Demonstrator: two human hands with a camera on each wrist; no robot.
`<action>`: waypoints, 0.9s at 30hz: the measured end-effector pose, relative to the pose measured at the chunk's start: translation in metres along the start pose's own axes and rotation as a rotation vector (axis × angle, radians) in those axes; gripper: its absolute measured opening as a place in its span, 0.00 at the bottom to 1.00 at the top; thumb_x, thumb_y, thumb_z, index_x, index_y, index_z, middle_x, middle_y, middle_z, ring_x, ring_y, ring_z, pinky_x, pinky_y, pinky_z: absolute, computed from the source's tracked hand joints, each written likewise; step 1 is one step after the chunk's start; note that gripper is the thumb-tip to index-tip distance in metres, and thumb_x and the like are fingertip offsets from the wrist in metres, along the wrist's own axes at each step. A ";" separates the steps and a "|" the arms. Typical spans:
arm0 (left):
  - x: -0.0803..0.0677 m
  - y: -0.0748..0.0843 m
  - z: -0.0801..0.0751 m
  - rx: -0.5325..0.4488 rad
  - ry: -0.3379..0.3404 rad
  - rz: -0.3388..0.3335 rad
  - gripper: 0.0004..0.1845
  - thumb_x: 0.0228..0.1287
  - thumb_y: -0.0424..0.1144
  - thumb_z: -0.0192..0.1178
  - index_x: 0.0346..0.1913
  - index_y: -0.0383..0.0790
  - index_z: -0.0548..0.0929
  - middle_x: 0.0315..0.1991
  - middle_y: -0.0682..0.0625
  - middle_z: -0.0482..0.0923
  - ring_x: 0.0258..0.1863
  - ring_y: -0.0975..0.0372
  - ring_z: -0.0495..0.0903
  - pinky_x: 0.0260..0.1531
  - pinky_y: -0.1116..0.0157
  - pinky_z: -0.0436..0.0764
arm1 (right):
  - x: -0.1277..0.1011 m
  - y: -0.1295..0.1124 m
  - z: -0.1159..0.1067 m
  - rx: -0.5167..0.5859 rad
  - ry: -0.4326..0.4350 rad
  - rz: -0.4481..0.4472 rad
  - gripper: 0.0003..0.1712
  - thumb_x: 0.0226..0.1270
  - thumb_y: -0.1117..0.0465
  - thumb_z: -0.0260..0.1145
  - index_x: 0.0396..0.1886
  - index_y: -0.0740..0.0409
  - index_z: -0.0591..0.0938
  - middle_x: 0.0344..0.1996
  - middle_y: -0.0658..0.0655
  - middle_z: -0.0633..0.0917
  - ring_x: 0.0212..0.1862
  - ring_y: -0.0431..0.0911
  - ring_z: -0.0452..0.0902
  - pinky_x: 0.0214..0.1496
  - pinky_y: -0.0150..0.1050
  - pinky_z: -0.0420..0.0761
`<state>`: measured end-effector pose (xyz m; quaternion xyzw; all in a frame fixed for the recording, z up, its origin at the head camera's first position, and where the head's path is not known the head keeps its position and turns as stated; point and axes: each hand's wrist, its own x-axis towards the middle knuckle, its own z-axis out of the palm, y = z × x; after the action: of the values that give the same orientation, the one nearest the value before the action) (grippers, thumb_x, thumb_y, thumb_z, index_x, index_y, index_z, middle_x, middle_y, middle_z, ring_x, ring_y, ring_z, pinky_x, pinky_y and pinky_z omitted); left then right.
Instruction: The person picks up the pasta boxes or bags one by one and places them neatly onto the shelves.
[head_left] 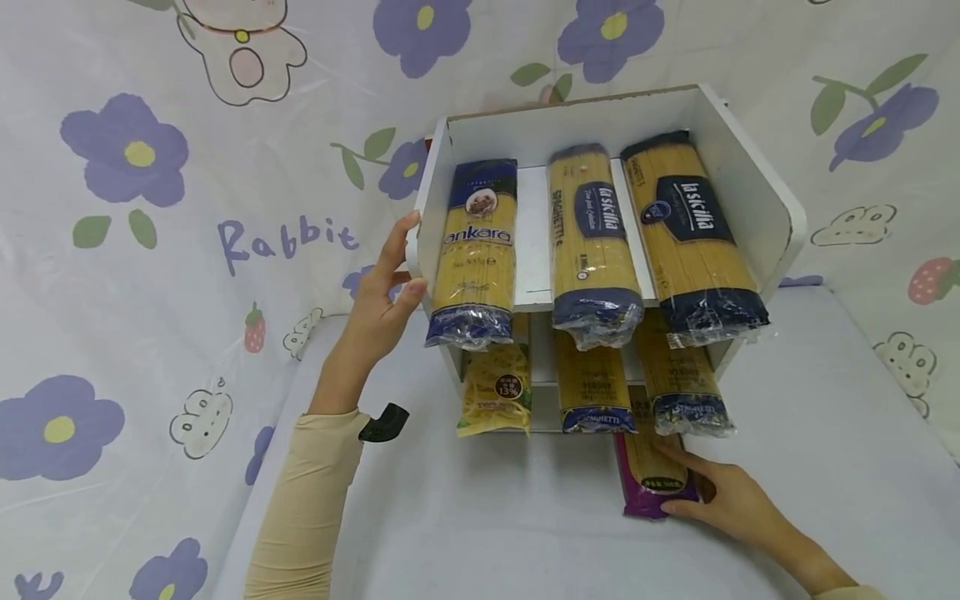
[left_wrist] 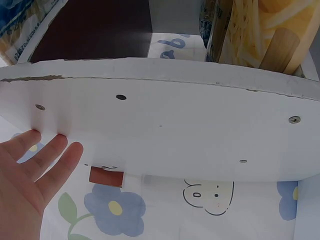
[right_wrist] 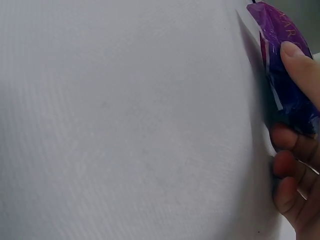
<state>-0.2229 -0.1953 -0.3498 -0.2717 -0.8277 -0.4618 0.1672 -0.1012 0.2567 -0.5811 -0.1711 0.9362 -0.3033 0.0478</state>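
Your right hand point(head_left: 731, 498) has its fingers curled round the near end of the purple spaghetti packet point(head_left: 651, 477), which lies flat on the table point(head_left: 825, 467) at about 6 o'clock of the white shelf unit point(head_left: 757, 208), its far end tucked under the lowest row. Your left hand point(head_left: 382, 287) lies open and flat against the unit's left wall. The packet looks light but slippery, its strands likely brittle, so grip across its width and keep it straight.

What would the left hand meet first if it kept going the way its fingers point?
The left hand points up along the white shelf's side panel, which its fingertips already touch. Straight on, it would probably slide along that panel; beyond it, the flowered cloth, though depth is unclear.
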 end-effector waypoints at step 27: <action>0.000 -0.002 -0.001 0.003 -0.004 0.009 0.47 0.62 0.77 0.43 0.78 0.57 0.50 0.76 0.54 0.61 0.65 0.54 0.73 0.58 0.46 0.79 | 0.009 -0.004 -0.027 0.637 -0.457 -0.007 0.28 0.75 0.58 0.59 0.69 0.64 0.71 0.13 0.56 0.77 0.12 0.35 0.61 0.14 0.31 0.69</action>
<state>-0.2237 -0.1974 -0.3508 -0.2761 -0.8274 -0.4593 0.1681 -0.1139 0.2658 -0.5565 -0.2142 0.7597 -0.5330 0.3047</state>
